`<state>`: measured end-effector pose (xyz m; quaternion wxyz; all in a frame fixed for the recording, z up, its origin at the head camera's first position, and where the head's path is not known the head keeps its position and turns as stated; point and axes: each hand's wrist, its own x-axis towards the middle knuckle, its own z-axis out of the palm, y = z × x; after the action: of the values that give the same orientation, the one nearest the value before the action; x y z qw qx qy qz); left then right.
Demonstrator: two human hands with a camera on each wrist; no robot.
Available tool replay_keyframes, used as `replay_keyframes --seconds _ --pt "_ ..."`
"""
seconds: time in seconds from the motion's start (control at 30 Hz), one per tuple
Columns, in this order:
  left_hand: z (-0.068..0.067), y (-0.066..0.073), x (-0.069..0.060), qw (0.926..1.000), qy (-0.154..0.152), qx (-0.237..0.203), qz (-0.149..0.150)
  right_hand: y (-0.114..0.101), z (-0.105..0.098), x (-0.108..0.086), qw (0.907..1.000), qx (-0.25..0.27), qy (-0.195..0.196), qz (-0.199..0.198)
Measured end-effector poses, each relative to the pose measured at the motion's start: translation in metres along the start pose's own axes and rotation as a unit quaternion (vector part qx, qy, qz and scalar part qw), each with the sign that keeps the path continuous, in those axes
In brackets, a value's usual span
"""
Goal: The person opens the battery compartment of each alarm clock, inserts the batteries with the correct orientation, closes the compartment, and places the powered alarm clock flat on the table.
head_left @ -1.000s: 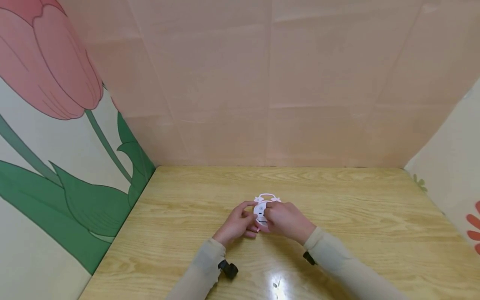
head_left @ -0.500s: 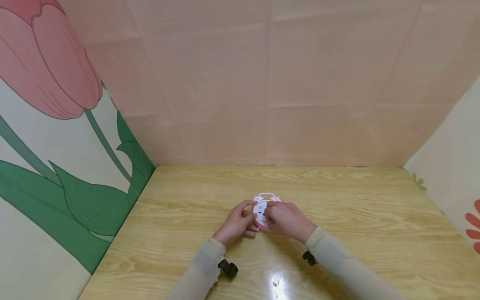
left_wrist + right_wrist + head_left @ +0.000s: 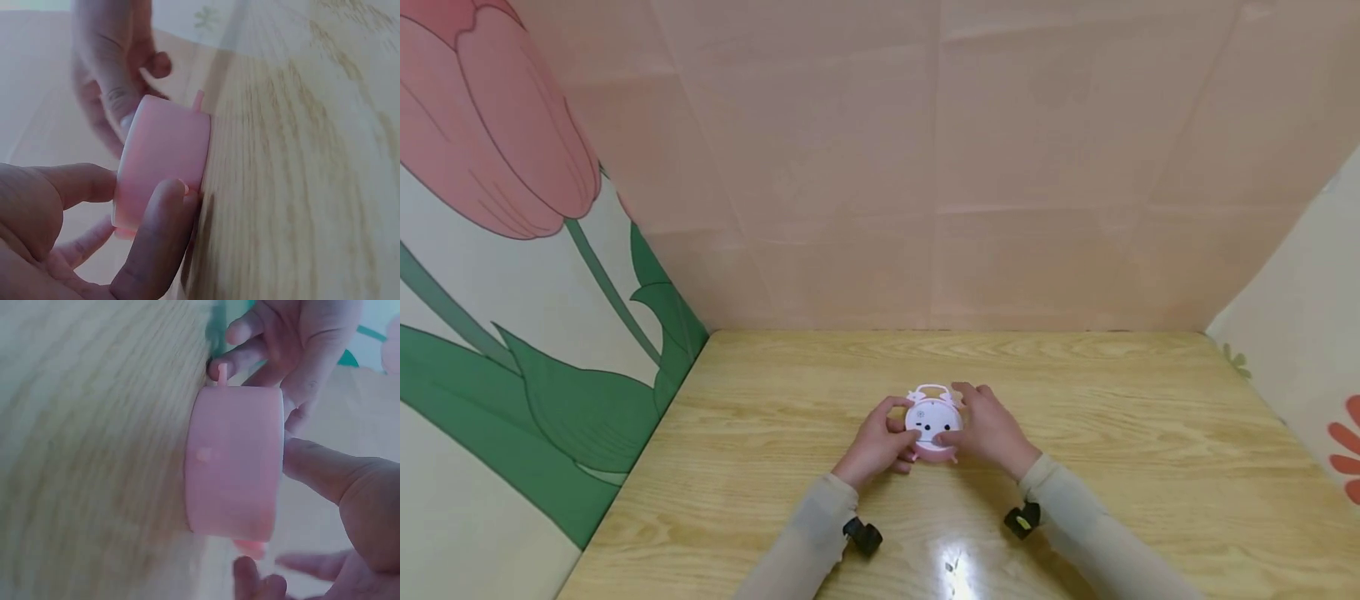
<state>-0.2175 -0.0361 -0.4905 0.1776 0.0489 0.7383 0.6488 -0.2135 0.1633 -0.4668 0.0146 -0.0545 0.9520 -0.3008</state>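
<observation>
Clock case: in front of you is a round, shallow pink alarm clock point(image 3: 934, 419), its body a closed drum with a white back plate; a thin line point(image 3: 927, 442) runs across the lower back, and you cannot tell whether it edges a compartment or what lies inside.
Clock's place: it lies flat on the wood-grain table point(image 3: 775, 400), back upward, between your two hands, its handle pointing away from you.
Back plate details: you can see two dark round spots point(image 3: 947, 427), a small dark slot and a round printed mark point(image 3: 921, 413).
Clock's outline: a white arched handle point(image 3: 932, 387) joins two bells point(image 3: 915, 396) at the top, and short pink feet point(image 3: 954, 458) stick out at the near end.
Your left hand point(image 3: 880, 442): it grips the clock's left side, thumb on the back's edge and a finger bent along the pink side wall.
Your right hand point(image 3: 992, 429): its thumb touches the back's right edge, while the other fingers spread loosely near the right bell, not wrapped round the body.
Your sleeves point(image 3: 801, 533): pale beige, with a black device point(image 3: 1023, 521) at each wrist.
Backdrop: a creased pinkish sheet point(image 3: 932, 167) hangs behind the table, with a large tulip picture point(image 3: 512, 125) on your left.
</observation>
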Motion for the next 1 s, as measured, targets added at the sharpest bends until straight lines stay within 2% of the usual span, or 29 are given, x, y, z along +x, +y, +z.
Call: replay_keyframes --seconds 0.1,0.27,0.6,1.0 --pt "0.0004 0.0016 -0.0002 1.0 0.003 0.006 -0.003 0.0046 0.0013 0.0013 0.998 0.044 -0.027 0.035" --pt "0.0 0.0035 -0.0006 0.9997 0.005 0.02 -0.011 0.0081 0.0028 0.0022 0.9926 0.088 -0.052 0.065" --pt "0.0005 0.0029 -0.0008 0.9989 0.008 0.046 0.0 0.0031 0.0012 -0.0002 0.9883 0.109 -0.063 0.087" --pt "0.0033 0.003 -0.0004 0.9992 0.009 0.038 0.012 0.0079 0.0028 -0.0028 0.9889 0.102 -0.049 0.097"
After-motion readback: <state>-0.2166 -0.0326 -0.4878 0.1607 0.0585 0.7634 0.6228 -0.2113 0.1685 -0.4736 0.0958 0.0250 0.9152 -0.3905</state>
